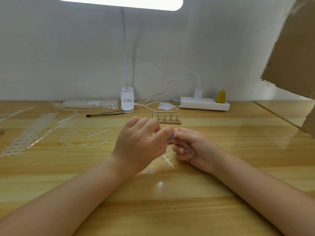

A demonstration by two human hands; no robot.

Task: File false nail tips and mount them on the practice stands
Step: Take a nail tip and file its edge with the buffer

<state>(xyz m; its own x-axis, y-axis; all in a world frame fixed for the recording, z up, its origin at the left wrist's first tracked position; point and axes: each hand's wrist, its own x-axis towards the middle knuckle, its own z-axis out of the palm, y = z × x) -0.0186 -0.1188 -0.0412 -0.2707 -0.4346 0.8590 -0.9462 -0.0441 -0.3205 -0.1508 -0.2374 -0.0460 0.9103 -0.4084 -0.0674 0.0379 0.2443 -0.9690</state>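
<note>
My left hand [139, 142] and my right hand [190, 143] meet over the middle of the wooden table [221, 193]. Between their fingertips is a small pale lilac nail tip [171, 137], pinched by my left thumb and forefinger and by my right fingertips. A wooden base with several metal practice stands [167, 119] sits just behind the hands; the stands carry nothing. A clear plastic sprue piece [167, 160] lies on the table below the hands. No file is visible.
Perforated strips and clear sprues [32, 132] are scattered at the left. A bag of nail tips [90, 104], a clip lamp base [127, 99], a thin black tool [104, 114], a cable and a power strip [204, 103] line the back. Cardboard [293, 57] hangs at the right.
</note>
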